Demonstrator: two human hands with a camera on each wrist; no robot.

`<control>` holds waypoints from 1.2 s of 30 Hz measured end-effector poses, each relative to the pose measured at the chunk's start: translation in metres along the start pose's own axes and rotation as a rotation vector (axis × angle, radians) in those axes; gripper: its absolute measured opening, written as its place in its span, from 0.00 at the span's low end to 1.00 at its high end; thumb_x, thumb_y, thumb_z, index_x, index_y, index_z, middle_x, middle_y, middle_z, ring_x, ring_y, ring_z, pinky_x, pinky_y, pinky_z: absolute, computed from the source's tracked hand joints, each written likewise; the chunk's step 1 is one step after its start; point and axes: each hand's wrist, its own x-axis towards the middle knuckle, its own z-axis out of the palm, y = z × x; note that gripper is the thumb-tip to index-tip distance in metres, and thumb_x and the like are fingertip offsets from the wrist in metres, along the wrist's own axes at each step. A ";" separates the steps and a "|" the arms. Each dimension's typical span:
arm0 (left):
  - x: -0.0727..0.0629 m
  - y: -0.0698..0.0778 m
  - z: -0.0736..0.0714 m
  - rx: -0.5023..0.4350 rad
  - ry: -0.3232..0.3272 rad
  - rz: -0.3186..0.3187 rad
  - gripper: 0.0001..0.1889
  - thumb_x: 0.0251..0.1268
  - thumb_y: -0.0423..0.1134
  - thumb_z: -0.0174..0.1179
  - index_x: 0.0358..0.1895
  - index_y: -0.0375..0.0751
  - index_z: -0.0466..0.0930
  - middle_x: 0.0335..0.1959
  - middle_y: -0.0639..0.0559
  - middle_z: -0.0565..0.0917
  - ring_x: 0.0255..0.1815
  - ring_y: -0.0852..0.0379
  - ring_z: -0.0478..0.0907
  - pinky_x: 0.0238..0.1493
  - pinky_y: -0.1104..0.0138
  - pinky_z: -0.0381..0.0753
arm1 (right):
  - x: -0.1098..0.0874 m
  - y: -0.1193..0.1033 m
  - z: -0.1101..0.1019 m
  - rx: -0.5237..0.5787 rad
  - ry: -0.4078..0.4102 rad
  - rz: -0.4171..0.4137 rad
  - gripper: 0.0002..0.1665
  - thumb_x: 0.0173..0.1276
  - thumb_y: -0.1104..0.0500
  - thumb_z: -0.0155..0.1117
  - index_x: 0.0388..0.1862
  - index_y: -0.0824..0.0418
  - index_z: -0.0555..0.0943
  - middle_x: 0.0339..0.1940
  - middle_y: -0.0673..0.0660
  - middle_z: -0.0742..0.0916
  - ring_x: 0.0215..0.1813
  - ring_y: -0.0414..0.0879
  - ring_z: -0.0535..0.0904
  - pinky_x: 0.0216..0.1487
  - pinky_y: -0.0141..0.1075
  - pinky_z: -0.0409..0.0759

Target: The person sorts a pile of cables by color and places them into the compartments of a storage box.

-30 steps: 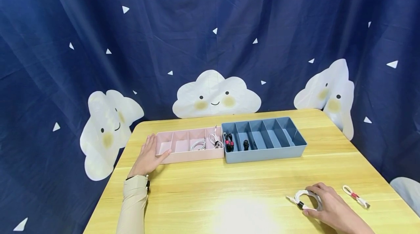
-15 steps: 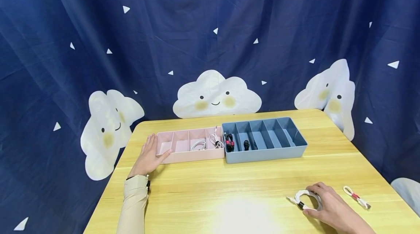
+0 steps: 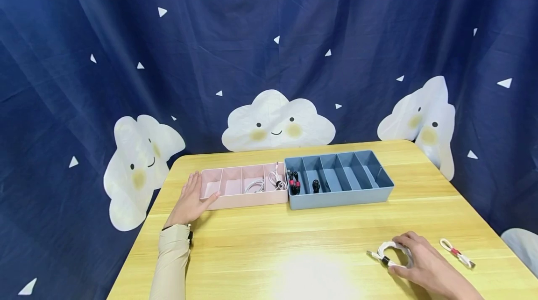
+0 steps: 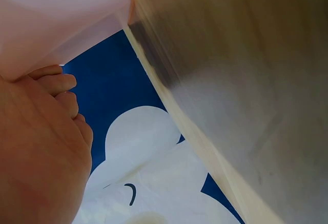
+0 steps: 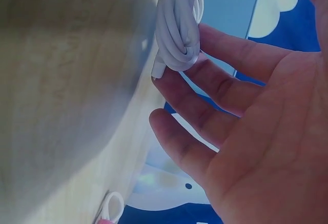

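A coiled white cable point(image 3: 385, 246) with a black tie is pinched between the thumb and fingers of my right hand point(image 3: 424, 262), at the front right of the table. The right wrist view shows the loops of this white cable point(image 5: 177, 26) at the fingertips, with a plug end hanging down. My left hand point(image 3: 189, 202) rests at the left end of a pink divided box point(image 3: 252, 200), its fingers straight along the side and its thumb on the front. In the left wrist view the left hand point(image 4: 43, 142) touches the pink box wall point(image 4: 61, 24).
A blue divided box point(image 3: 342, 198) stands against the pink one's right end. Its left compartments hold black cables point(image 3: 294, 183). White cables point(image 3: 276, 181) lie in the pink box's right compartments. A short white cable with a red tie point(image 3: 456, 252) lies right of my right hand.
My right hand and the coiled cable have risen very slightly, and the coil's loop has tilted a little. The left hand stays put on the pink box.
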 end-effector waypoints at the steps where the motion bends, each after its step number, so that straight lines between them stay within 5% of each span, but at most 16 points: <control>1: 0.000 0.000 0.000 -0.001 0.000 0.000 0.58 0.71 0.72 0.52 0.83 0.27 0.40 0.87 0.34 0.39 0.88 0.35 0.34 0.85 0.37 0.40 | -0.001 0.000 0.000 -0.005 0.019 -0.010 0.40 0.51 0.38 0.82 0.54 0.63 0.85 0.48 0.51 0.84 0.47 0.44 0.79 0.44 0.37 0.81; 11: 0.002 -0.002 0.003 0.000 -0.013 -0.009 0.58 0.70 0.71 0.53 0.83 0.28 0.38 0.87 0.36 0.37 0.88 0.37 0.32 0.85 0.37 0.39 | 0.000 -0.004 -0.003 -0.045 0.093 -0.038 0.39 0.46 0.40 0.86 0.51 0.62 0.85 0.46 0.51 0.84 0.46 0.43 0.79 0.44 0.39 0.82; 36: 0.001 -0.002 0.001 0.010 -0.007 -0.003 0.59 0.71 0.72 0.52 0.83 0.27 0.39 0.87 0.34 0.39 0.88 0.35 0.34 0.85 0.37 0.40 | 0.012 -0.016 -0.016 -0.058 0.089 -0.092 0.38 0.48 0.40 0.84 0.52 0.62 0.85 0.48 0.51 0.84 0.47 0.45 0.81 0.47 0.45 0.85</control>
